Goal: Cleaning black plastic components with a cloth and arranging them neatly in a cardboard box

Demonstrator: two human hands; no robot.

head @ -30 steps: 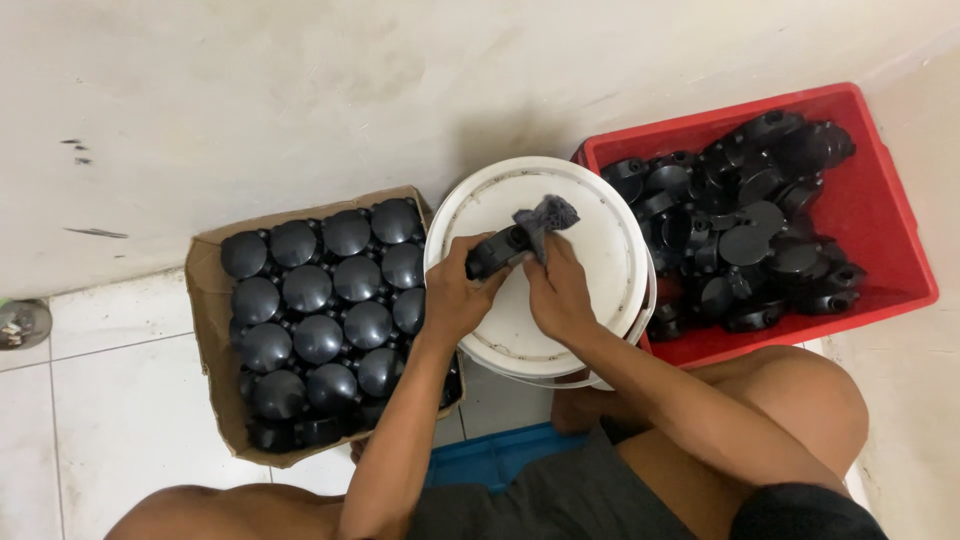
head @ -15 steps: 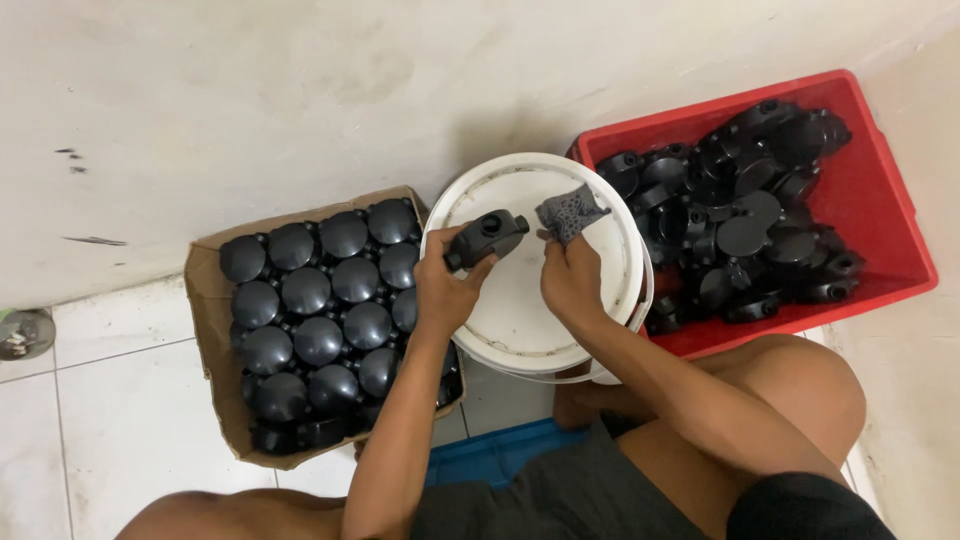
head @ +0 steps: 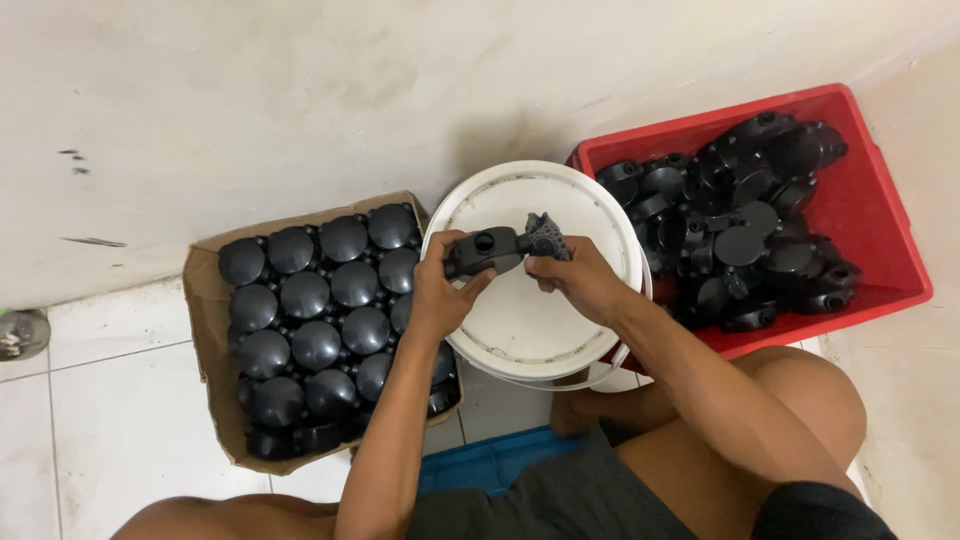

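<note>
My left hand (head: 445, 290) grips a black round plastic part (head: 483, 250) over the white bucket lid (head: 540, 320). A small hole on the part's side faces up. My right hand (head: 578, 282) holds a dark grey rag (head: 545, 236) pressed against the part's right end. Both hands hover above the lid, close together.
A cardboard box (head: 208, 330) at the left is packed with rows of black domed parts (head: 318, 300). A red plastic crate (head: 880, 230) at the right holds a loose heap of black parts (head: 745, 235). A blue crate edge (head: 490, 462) lies between my knees. A wall stands behind.
The rag was lifted off the part half a second ago; now my right hand has brought it back against the part's right end. The part has turned in my left hand.
</note>
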